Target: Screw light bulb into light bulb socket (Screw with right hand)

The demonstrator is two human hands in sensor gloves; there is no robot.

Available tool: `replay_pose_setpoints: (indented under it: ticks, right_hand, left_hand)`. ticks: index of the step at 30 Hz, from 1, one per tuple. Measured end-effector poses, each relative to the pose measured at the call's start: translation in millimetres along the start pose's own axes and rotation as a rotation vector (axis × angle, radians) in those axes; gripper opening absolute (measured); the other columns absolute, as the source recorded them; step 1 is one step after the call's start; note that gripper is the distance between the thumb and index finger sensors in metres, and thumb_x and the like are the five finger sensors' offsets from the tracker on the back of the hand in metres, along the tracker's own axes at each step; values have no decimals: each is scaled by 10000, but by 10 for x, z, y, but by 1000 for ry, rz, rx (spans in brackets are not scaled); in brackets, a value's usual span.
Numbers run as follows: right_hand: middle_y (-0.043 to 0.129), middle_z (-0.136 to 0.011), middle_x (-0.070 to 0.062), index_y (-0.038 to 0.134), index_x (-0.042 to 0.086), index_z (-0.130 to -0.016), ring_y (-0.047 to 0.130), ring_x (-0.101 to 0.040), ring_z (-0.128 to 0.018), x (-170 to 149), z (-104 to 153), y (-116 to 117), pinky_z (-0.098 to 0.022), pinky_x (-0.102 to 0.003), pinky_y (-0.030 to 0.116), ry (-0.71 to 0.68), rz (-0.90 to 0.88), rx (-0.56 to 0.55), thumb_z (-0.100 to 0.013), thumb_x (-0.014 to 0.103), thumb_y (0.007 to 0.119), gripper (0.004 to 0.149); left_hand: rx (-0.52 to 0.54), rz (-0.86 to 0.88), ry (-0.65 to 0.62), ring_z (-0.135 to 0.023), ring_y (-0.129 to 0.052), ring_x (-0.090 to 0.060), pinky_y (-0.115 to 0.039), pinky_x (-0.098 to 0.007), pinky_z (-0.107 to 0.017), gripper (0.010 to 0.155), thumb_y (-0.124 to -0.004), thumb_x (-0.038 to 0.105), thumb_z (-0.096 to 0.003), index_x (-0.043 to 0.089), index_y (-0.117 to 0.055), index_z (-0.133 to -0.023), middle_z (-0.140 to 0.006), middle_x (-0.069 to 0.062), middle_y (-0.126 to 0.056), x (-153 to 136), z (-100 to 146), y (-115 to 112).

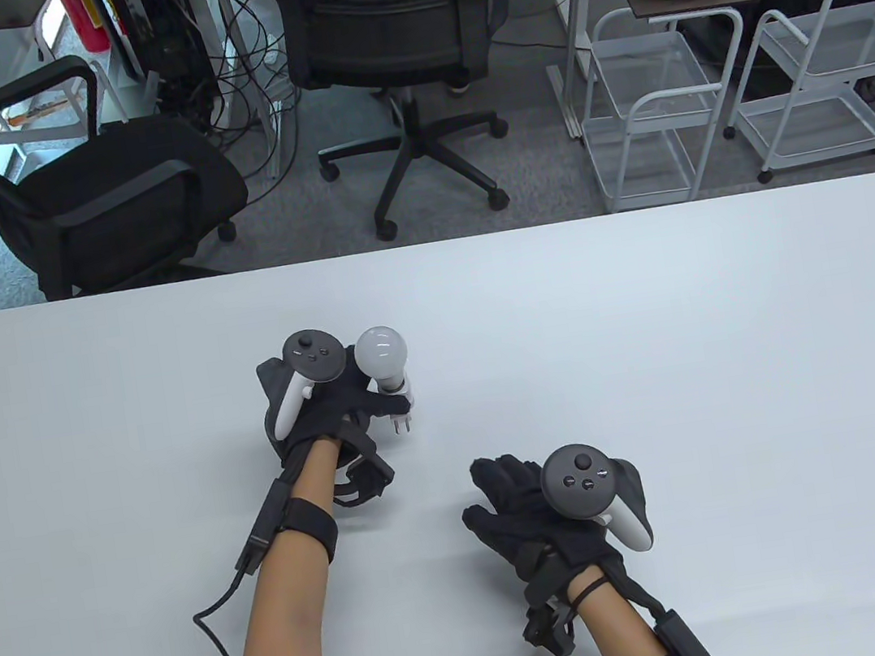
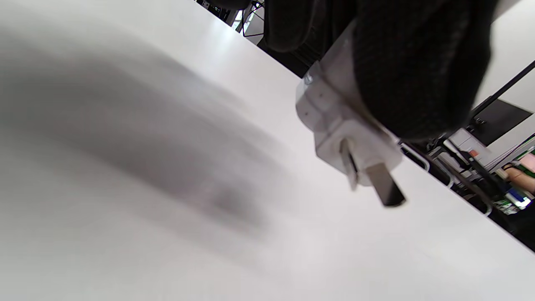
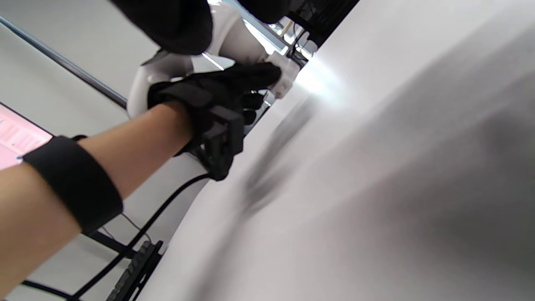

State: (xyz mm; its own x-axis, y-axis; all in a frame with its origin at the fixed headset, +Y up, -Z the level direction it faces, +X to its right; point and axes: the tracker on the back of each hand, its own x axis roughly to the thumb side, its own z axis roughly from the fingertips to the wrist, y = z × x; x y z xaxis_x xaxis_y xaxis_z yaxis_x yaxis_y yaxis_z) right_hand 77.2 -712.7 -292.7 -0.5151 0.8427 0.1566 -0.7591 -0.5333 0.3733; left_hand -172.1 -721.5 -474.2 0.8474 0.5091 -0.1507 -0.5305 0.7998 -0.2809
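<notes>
A white light bulb (image 1: 381,354) sits in a white plug-in socket (image 1: 399,405) with two metal prongs pointing toward me. My left hand (image 1: 332,409) grips the socket and holds it above the table. In the left wrist view the socket (image 2: 338,125) and its prongs hang under my gloved fingers (image 2: 413,67). My right hand (image 1: 523,506) is empty, fingers spread, over the table to the lower right of the bulb, apart from it. The right wrist view shows my left hand (image 3: 217,94) holding the socket (image 3: 284,75) with the bulb (image 3: 232,35) above.
The white table (image 1: 651,329) spreads around both hands. Its far edge runs across the middle of the table view. Office chairs (image 1: 96,190) and white wire carts (image 1: 643,108) stand on the floor beyond it. A black cable (image 1: 222,648) trails from my left forearm.
</notes>
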Motion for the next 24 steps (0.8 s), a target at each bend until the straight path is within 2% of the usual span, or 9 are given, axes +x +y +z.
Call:
replay_pose_setpoints:
  ticks: [3, 6, 9, 12, 14, 17, 20, 22, 24]
  right_hand:
    - [208, -1020, -441, 344, -23, -1070, 119, -733, -814, -11, -9, 10, -456, -842, 185, 6, -7, 6, -618, 287, 636, 621]
    - [200, -1019, -441, 343, -22, -1070, 115, -731, -815, -10, -15, 16, -458, -841, 184, 8, -10, 7, -619, 287, 633, 619]
    - [199, -1020, -439, 342, -21, -1071, 117, -728, -818, -15, -18, 26, -460, -840, 188, 8, -14, 7, -619, 290, 630, 620]
    - [193, -1019, -439, 340, -22, -1071, 108, -729, -816, -48, -37, 38, -460, -839, 182, 21, -59, 8, -620, 288, 629, 619]
    - [189, -1019, -440, 339, -21, -1071, 104, -727, -817, -53, -44, 44, -460, -839, 179, 23, -58, 11, -620, 287, 629, 618]
    - [191, -1021, -437, 340, -19, -1072, 102, -726, -818, -56, -49, 54, -461, -839, 180, 30, -33, 16, -620, 289, 630, 619]
    - [186, -1020, -436, 336, -8, -1074, 97, -724, -817, -64, -42, 55, -462, -838, 176, 35, -26, 11, -619, 286, 632, 617]
    - [181, -1022, -433, 328, 6, -1077, 90, -722, -819, -73, -26, 33, -463, -837, 169, 39, -17, -2, -619, 287, 634, 618]
    - [173, -1025, -429, 325, 8, -1078, 75, -718, -821, -85, -29, 12, -463, -836, 153, 43, -6, -14, -618, 288, 636, 622]
  left_hand:
    - [18, -86, 25, -1216, -190, -253, -260, -487, -900, 778, -955, 496, -378, 448, -648, -1091, -1312, 163, -349, 0, -75, -55]
    - [0, -84, 40, -1218, -190, -255, -259, -492, -898, 776, -956, 490, -376, 454, -652, -1089, -1311, 179, -354, -55, -108, -96]
    - [-26, -67, 59, -1193, -252, -276, -276, -483, -887, 771, -964, 465, -377, 408, -674, -1089, -1285, 139, -409, -161, -147, -144]
    - [-3, -88, 52, -1182, -305, -270, -312, -481, -878, 773, -953, 496, -366, 417, -679, -1084, -1266, 142, -449, -255, -152, -188]
    - [-19, -19, 51, -1183, -277, -265, -285, -488, -878, 765, -954, 481, -381, 410, -672, -1088, -1269, 143, -427, -283, -154, -213]
    - [-30, -54, 38, -1194, -247, -261, -274, -500, -877, 800, -929, 507, -399, 440, -583, -1117, -1295, 146, -368, -295, -152, -212]
    - [-29, -71, 38, -1180, -257, -329, -320, -518, -860, 986, -910, 556, -364, 452, -357, -1175, -1311, 65, -299, -344, -116, -82]
    - [-4, -57, 22, -1166, -218, -368, -290, -547, -842, 929, -842, 623, -423, 421, -341, -1179, -1307, 27, -269, -434, -39, 139]
    - [38, -61, 11, -1157, -199, -395, -263, -580, -824, 963, -883, 591, -410, 377, -354, -1187, -1303, -19, -275, -515, 98, 351]
